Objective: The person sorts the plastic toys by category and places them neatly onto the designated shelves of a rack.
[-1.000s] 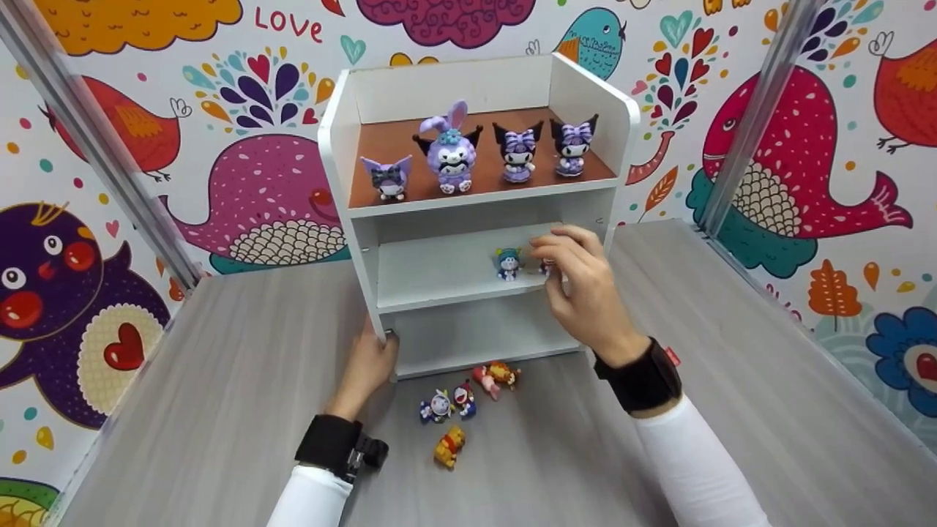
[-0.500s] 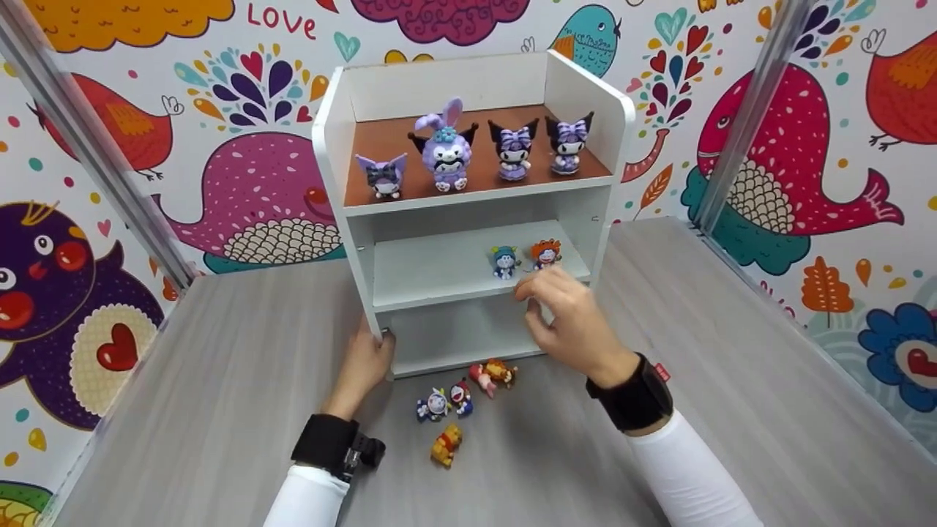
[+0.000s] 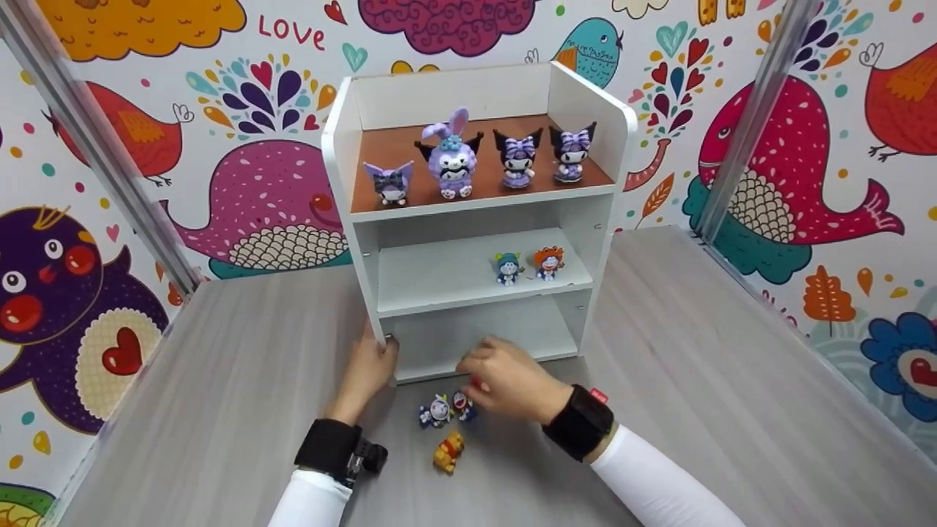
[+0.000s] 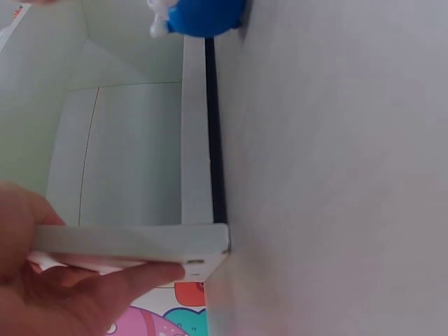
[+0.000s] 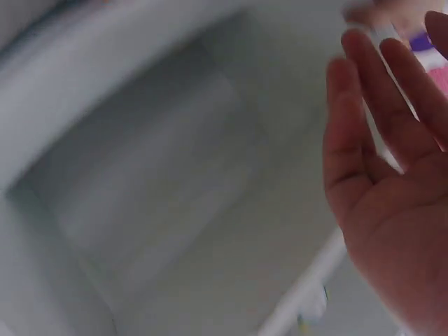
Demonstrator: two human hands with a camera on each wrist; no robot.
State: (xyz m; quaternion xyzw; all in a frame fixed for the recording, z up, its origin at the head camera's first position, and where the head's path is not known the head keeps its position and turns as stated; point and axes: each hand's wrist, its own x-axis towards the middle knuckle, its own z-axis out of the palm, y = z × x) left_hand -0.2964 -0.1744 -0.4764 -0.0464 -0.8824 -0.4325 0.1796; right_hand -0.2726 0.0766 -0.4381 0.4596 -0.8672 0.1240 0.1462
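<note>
My left hand (image 3: 370,369) grips the lower front edge of the white shelf unit's left side panel (image 4: 133,241), thumb on one face and fingers on the other. My right hand (image 3: 509,377) hovers at the bottom shelf's front edge, over the figurines on the table. Its fingers are loosely bent and nothing shows between them in the right wrist view. Beside its fingertips lie a blue-and-white figurine (image 3: 437,411) and a blue figurine with a red top (image 3: 463,405). Nearer me lies a yellow bear figurine (image 3: 448,452) in a red shirt. Pink and orange figurines are hidden behind my right hand.
On the middle shelf (image 3: 439,274) stand a green-hatted figurine (image 3: 507,268) and an orange-hatted figurine (image 3: 548,263). Several purple figurines, including a rabbit-eared one (image 3: 452,165), line the brown top shelf (image 3: 410,146). Patterned walls enclose the grey table (image 3: 241,388).
My right hand has moved down and left from the middle shelf to the figurines on the table, uncovering the orange-hatted figurine. My left hand keeps its grip on the side panel.
</note>
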